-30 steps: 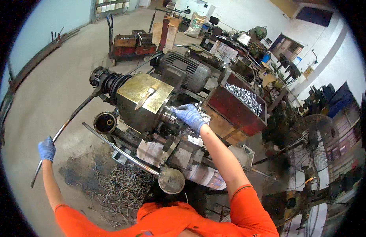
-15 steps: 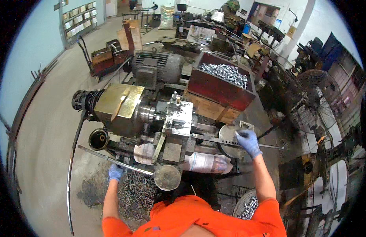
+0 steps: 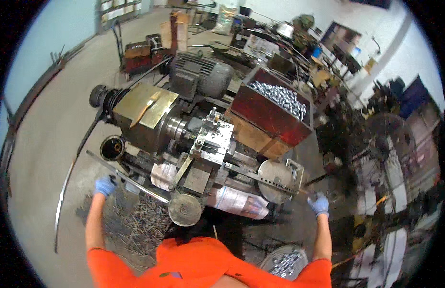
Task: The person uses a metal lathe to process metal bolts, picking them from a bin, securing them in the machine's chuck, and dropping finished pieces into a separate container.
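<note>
My left hand (image 3: 105,186), in a pale blue glove, is at the left of the lathe-like machine (image 3: 148,127), just below the long steel bar (image 3: 129,178). Its fingers look curled at a small dark thing I cannot make out. My right hand (image 3: 319,205), gloved alike, is past the outer end of the flat bar with a row of holes (image 3: 263,180). Blur hides whether its fingers hold anything. Between the hands are the machine's bright tool block (image 3: 217,144) and a round metal disc (image 3: 185,210) at its near side.
Behind the tool block, a red bin (image 3: 270,113) holds many small shiny metal parts. A basket (image 3: 301,269) with similar parts stands low by my right arm. Metal shavings (image 3: 141,218) litter the floor at left. A floor fan (image 3: 383,139) stands at right.
My view has shifted. My left hand has moved left along the underside of the steel bar. My right hand has come off the bar with holes and moved right, beyond its end.
</note>
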Action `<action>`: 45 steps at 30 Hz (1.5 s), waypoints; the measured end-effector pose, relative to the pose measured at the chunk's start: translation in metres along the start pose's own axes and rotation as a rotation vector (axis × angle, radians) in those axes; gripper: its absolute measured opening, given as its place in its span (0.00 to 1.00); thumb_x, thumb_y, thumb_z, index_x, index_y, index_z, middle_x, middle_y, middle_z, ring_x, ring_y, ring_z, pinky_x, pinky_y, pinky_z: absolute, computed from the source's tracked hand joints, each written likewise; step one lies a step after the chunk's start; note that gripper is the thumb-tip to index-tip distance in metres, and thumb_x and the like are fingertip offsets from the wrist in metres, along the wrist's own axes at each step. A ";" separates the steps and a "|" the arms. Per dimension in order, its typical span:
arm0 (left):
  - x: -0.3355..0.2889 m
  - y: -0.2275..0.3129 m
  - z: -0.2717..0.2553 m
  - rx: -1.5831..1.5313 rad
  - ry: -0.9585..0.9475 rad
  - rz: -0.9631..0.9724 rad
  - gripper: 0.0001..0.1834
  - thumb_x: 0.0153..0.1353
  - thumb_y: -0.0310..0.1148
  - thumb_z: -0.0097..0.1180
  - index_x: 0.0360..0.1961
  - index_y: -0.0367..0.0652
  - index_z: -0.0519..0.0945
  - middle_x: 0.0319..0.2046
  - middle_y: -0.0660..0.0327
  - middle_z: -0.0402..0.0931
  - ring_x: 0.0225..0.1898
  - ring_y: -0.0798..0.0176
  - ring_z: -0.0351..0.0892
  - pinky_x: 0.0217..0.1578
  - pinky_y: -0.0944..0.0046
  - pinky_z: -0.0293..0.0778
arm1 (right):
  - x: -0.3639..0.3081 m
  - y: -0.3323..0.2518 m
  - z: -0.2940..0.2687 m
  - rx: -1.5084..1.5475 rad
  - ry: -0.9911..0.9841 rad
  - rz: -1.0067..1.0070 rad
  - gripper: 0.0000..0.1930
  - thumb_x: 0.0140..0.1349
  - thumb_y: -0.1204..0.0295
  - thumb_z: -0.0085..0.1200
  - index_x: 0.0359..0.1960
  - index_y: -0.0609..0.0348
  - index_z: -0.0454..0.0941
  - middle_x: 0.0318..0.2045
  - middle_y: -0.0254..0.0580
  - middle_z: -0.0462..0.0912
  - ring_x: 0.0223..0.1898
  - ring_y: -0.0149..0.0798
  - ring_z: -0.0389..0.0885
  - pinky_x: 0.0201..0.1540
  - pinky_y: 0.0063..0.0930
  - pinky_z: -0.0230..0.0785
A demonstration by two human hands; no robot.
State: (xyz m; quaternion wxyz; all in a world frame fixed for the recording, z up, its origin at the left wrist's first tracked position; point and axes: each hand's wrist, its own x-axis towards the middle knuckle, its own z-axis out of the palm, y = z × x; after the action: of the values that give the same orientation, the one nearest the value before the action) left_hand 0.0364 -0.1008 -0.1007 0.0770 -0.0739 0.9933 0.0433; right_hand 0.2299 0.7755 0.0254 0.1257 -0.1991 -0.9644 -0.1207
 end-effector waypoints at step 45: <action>0.004 0.115 -0.107 -0.277 0.347 -0.070 0.13 0.52 0.44 0.54 0.32 0.48 0.83 0.28 0.52 0.79 0.32 0.49 0.78 0.36 0.54 0.73 | -0.329 0.063 -0.009 -0.157 -0.522 0.916 0.18 0.45 0.59 0.55 0.27 0.65 0.80 0.29 0.59 0.80 0.37 0.54 0.80 0.41 0.41 0.72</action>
State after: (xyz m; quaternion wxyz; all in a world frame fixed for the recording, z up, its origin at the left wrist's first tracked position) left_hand -0.0011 0.0015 0.0127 -0.1046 -0.1245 0.9731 0.1632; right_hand 0.5504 0.7127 -0.0507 -0.0938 -0.6320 -0.7659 -0.0717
